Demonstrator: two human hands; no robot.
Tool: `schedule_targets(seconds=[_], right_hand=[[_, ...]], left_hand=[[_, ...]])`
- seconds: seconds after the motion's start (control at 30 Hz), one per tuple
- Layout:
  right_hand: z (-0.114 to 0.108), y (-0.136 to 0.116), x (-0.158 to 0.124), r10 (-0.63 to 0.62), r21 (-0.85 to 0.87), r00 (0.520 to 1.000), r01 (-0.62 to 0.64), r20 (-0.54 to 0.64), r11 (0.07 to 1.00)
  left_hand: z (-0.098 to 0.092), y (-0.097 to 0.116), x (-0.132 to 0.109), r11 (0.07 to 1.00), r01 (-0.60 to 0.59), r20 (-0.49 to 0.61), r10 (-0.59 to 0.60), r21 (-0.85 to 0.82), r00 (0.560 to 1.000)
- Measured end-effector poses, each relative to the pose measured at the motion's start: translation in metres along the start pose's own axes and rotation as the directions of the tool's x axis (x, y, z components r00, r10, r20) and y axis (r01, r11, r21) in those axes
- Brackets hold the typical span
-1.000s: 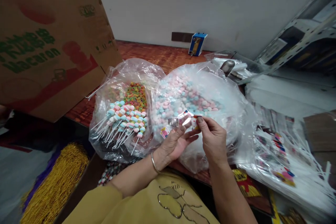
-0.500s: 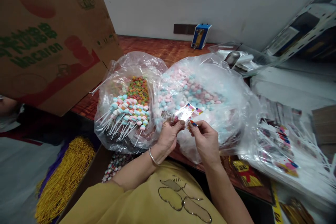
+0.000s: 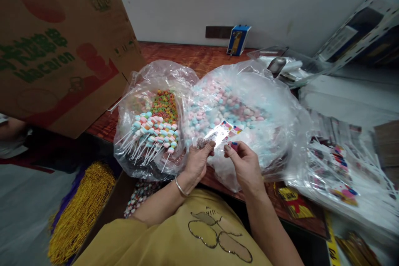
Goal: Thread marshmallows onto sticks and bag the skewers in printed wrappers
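Observation:
Above the bagged candy, my left hand (image 3: 198, 160) is closed, thumb and fingers pinching a small printed plastic bag (image 3: 220, 133). The bag is shiny, with colorful print toward its far end. A brown speckled patch (image 3: 201, 142) shows by the left fingertips; I cannot make out whether it is print or contents. My right hand (image 3: 245, 162) pinches at the bag's right side, where a blue and red bit shows at the fingertips. Left of the hands, marshmallow skewers (image 3: 156, 133) lie in a clear bag over small multicolored candies (image 3: 165, 104). Behind the hands, a large clear bag (image 3: 264, 87) holds pastel marshmallows (image 3: 230, 106).
A big cardboard box (image 3: 62, 62) stands at left. To the right lie stacked printed bags (image 3: 336, 174) and a clear tray with a metal scoop (image 3: 276, 66). A blue device (image 3: 238, 40) stands by the wall. Gold twist ties (image 3: 82, 212) hang lower left. Another person's arm (image 3: 12, 129) shows far left.
The brown speckled patch has drawn in closer to my left fingertips. My right fingers have shifted slightly at the bag's edge. The view has moved a little.

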State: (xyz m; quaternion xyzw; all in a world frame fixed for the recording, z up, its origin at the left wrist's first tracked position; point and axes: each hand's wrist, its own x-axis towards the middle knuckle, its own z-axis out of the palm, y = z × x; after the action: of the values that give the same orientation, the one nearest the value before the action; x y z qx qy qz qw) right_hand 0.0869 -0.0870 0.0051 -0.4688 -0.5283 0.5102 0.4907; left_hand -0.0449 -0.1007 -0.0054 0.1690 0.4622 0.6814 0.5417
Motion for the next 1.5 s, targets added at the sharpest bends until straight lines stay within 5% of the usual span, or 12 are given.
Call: schedule_targets(seconds=[0.23, 0.4, 0.53, 0.67, 0.83, 1.1, 1.23, 1.37, 1.5], right_hand=[[0.003, 0.004, -0.002, 0.051, 0.057, 0.997, -0.048, -0.052, 0.997], [-0.002, 0.005, 0.001, 0.106, 0.059, 0.994, -0.107, 0.013, 0.993], [-0.002, 0.006, 0.0, 0.033, -0.009, 0.994, -0.034, -0.103, 0.999], [-0.002, 0.006, -0.002, -0.051, -0.138, 0.99, 0.033, -0.131, 0.99], [-0.004, 0.002, -0.002, -0.121, -0.245, 0.99, 0.099, -0.076, 0.964], [-0.005, -0.014, -0.009, -0.109, 0.035, 0.994, 0.11, -0.026, 0.993], [-0.003, -0.019, -0.017, -0.22, -0.042, 0.975, 0.22, 0.003, 0.975], [0.006, -0.026, -0.021, -0.422, -0.214, 0.902, 0.433, 0.097, 0.876], [0.016, -0.025, -0.02, -0.469, -0.319, 0.859, 0.511, 0.203, 0.798]], left_hand=[[-0.005, -0.006, 0.008, 0.999, -0.016, -0.061, 0.019, 0.044, 0.998], [-0.014, -0.012, 0.006, 0.973, -0.144, 0.043, 0.138, 0.18, 0.989], [-0.017, -0.018, 0.008, 0.962, -0.162, 0.007, 0.164, 0.218, 0.986], [-0.015, -0.019, 0.011, 0.977, -0.09, -0.048, 0.101, 0.192, 0.994], [-0.009, -0.01, 0.006, 0.996, 0.068, 0.08, -0.072, 0.051, 0.994], [-0.013, 0.005, 0.015, 0.868, 0.335, 0.128, -0.309, -0.368, 0.942], [-0.017, 0.01, 0.017, 0.857, 0.309, 0.158, -0.267, -0.413, 0.951], [-0.019, 0.011, 0.016, 0.882, 0.306, 0.141, -0.273, -0.359, 0.952], [-0.018, 0.01, 0.016, 0.917, 0.235, 0.092, -0.217, -0.322, 0.972]])
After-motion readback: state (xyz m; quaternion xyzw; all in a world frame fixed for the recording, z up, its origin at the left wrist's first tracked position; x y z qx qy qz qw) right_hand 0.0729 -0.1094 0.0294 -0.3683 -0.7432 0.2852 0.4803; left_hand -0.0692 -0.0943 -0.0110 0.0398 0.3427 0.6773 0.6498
